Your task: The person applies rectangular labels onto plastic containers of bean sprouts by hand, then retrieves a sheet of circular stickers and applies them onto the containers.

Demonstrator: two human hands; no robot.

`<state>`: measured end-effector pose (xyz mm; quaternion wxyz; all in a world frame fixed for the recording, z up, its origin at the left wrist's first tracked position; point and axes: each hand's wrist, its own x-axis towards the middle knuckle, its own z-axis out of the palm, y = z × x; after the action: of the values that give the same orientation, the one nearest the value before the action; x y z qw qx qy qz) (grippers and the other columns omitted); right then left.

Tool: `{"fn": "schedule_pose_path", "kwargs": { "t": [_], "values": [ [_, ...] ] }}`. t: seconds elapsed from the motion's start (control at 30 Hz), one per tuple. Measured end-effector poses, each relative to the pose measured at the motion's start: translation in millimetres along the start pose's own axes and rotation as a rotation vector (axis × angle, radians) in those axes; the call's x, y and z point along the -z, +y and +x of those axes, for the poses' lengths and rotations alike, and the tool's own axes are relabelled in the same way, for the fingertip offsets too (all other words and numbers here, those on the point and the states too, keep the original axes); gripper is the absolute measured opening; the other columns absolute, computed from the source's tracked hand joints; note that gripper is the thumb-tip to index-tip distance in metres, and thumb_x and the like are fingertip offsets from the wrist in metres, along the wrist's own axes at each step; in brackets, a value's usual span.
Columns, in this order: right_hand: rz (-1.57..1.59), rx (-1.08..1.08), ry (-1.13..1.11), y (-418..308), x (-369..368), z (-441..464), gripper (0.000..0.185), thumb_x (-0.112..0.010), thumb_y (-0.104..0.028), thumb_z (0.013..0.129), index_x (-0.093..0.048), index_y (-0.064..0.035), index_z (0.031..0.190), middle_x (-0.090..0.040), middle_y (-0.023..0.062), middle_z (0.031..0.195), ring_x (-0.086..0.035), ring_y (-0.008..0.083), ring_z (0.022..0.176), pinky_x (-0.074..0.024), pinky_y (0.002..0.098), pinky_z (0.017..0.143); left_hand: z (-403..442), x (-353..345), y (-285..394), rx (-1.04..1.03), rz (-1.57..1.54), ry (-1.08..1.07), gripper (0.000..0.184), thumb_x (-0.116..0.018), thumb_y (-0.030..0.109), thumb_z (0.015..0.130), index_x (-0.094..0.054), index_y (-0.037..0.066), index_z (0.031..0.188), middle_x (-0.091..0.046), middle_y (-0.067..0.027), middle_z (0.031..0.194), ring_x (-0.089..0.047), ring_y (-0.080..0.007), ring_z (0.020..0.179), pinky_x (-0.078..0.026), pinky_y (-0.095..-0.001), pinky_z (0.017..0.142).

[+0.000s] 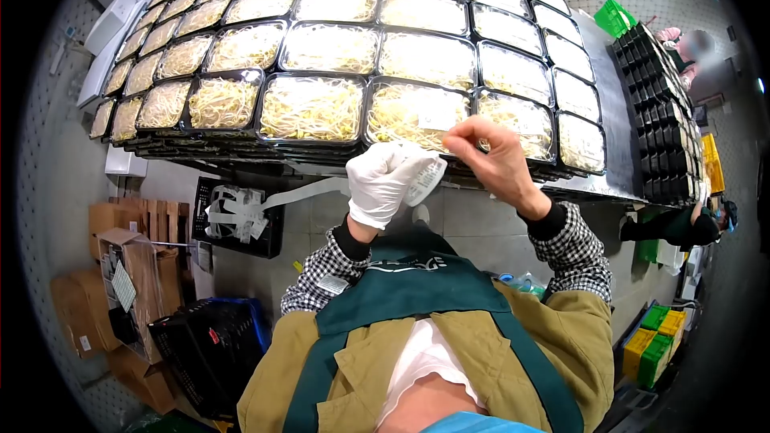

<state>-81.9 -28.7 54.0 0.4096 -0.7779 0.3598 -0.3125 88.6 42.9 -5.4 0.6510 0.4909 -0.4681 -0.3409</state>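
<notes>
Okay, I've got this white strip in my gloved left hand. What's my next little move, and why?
Probably bring your right hand in to grip the printed label: it sticks out from your gloved left hand, which holds the white strip, and your bare right hand is close beside it.

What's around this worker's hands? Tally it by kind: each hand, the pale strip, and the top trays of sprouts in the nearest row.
Gloved left hand: 1
Bare right hand: 1
Pale strip: 1
Top sprout trays, nearest row: 8
Total: 11
</notes>
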Motion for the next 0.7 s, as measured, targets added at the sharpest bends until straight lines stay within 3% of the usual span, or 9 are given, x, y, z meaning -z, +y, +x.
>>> {"fn": "schedule_pose_path", "kwargs": {
  "t": [0.13,0.2,0.3,0.37,0.4,0.43,0.47,0.57,0.7],
  "values": [
    [0.000,-0.029,-0.216,-7.1,3.7,19.0,0.021,-0.069,-0.017,0.084,-0.065,-0.0012,0.097,-0.064,0.0036,0.079,-0.056,0.0073,0.070,-0.0464,0.0234,0.065,-1.0,5.6,-8.0,-0.029,0.056,0.017,0.011,-0.075,0.002,0.076,-0.065,-0.003,0.073,-0.065,-0.0031,0.071,-0.055,-0.0050,0.061,-0.045,-0.0215,0.055],
    [0.047,-0.147,-0.355,-17.9,-4.2,16.8,0.019,-0.067,-0.009,0.083,-0.064,-0.0015,0.100,-0.062,-0.0007,0.076,-0.053,0.0063,0.069,-0.0455,0.0234,0.068,3.7,5.7,-2.6,-0.119,0.099,0.036,0.010,-0.074,0.001,0.076,-0.066,-0.003,0.075,-0.065,-0.0036,0.071,-0.056,-0.0056,0.062,-0.045,-0.0214,0.057],
    [0.012,-0.016,-0.248,2.2,2.7,29.9,0.015,-0.067,-0.011,0.084,-0.066,-0.0004,0.095,-0.065,0.0018,0.077,-0.057,0.0075,0.073,-0.0462,0.0227,0.069,15.2,16.3,6.4,0.036,0.293,-0.103,0.009,-0.071,0.003,0.079,-0.068,-0.002,0.086,-0.069,-0.0061,0.078,-0.060,-0.0064,0.068,-0.047,-0.0204,0.059],
    [-0.021,0.017,-0.112,18.9,23.1,60.9,0.015,-0.065,-0.014,0.087,-0.065,-0.0002,0.094,-0.065,0.0026,0.077,-0.058,0.0075,0.073,-0.0466,0.0216,0.069,21.1,13.4,8.4,0.160,0.039,-0.232,0.010,-0.070,0.007,0.082,-0.070,-0.001,0.089,-0.068,-0.0042,0.076,-0.059,-0.0080,0.064,-0.046,-0.0217,0.058],
    [-0.092,-0.021,0.017,39.6,36.7,81.1,0.014,-0.063,-0.016,0.088,-0.066,-0.0029,0.093,-0.067,0.0041,0.075,-0.057,0.0082,0.064,-0.0462,0.0238,0.061,24.7,12.9,10.8,0.220,-0.085,-0.294,0.011,-0.069,0.009,0.083,-0.071,0.000,0.090,-0.067,-0.0033,0.074,-0.058,-0.0088,0.062,-0.046,-0.0224,0.057],
    [-0.271,0.002,0.032,65.9,56.4,109.1,0.018,-0.064,-0.021,0.087,-0.064,-0.0030,0.092,-0.065,0.0054,0.073,-0.058,0.0101,0.063,-0.0464,0.0245,0.061,26.4,19.5,13.9,0.222,-0.111,-0.371,0.009,-0.067,0.005,0.083,-0.071,0.002,0.089,-0.067,-0.0019,0.076,-0.060,-0.0103,0.070,-0.047,-0.0228,0.064],
    [-0.477,-0.055,0.008,63.3,65.0,121.9,0.022,-0.064,-0.026,0.087,-0.064,-0.0033,0.089,-0.065,0.0087,0.072,-0.061,0.0168,0.065,-0.0478,0.0287,0.062,32.9,27.6,17.0,0.061,0.108,-0.466,0.012,-0.067,0.003,0.080,-0.071,0.002,0.091,-0.067,-0.0023,0.083,-0.060,-0.0112,0.079,-0.046,-0.0236,0.072],
    [-0.578,0.152,-0.006,109.5,48.0,139.7,0.022,-0.063,-0.027,0.086,-0.063,-0.0053,0.083,-0.065,0.0119,0.076,-0.063,0.0269,0.072,-0.0467,0.0367,0.067,35.2,27.2,21.9,0.012,-0.028,-0.446,0.016,-0.067,0.000,0.080,-0.070,0.000,0.096,-0.066,-0.0055,0.094,-0.060,-0.0122,0.085,-0.047,-0.0256,0.077],
    [-0.986,0.399,0.088,125.7,29.4,137.3,0.021,-0.062,-0.029,0.085,-0.060,-0.0086,0.087,-0.057,0.0039,0.075,-0.055,0.0197,0.073,-0.0367,0.0339,0.073,39.3,22.4,32.9,0.268,-0.280,-0.318,0.023,-0.063,-0.001,0.084,-0.064,-0.003,0.107,-0.065,-0.0071,0.101,-0.061,-0.0120,0.091,-0.048,-0.0254,0.081]
  ]
}}
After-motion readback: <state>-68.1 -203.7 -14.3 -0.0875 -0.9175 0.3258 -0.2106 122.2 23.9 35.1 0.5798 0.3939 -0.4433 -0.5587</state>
